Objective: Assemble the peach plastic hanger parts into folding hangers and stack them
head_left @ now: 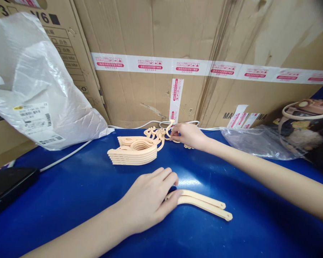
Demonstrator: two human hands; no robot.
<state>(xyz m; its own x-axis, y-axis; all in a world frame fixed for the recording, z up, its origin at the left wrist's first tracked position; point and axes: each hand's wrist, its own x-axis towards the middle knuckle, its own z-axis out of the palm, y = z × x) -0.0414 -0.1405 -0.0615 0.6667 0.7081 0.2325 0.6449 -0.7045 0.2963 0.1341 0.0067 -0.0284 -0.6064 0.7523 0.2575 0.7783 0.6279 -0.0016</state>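
Observation:
My left hand point(153, 200) is closed over one end of two beige curved strips point(204, 204), which lie nearly side by side on the blue table. Their far ends are rounded, with small holes, and point right. Farther back, my right hand point(190, 135) pinches a beige hook-shaped piece point(167, 132) at the edge of a pile of similar curly hooks point(154, 133). Part of that pile is hidden behind the fingers. Just left of it stands a neat stack of beige curved strips point(134, 157), several layers high.
A large cardboard box point(150, 96) walls off the back. At left are a white plastic parcel bag point(37, 86) and a black device point(10, 188). A white cable point(66, 156) runs behind. To the right lie a clear plastic bag point(258, 143) and a handbag point(304, 125).

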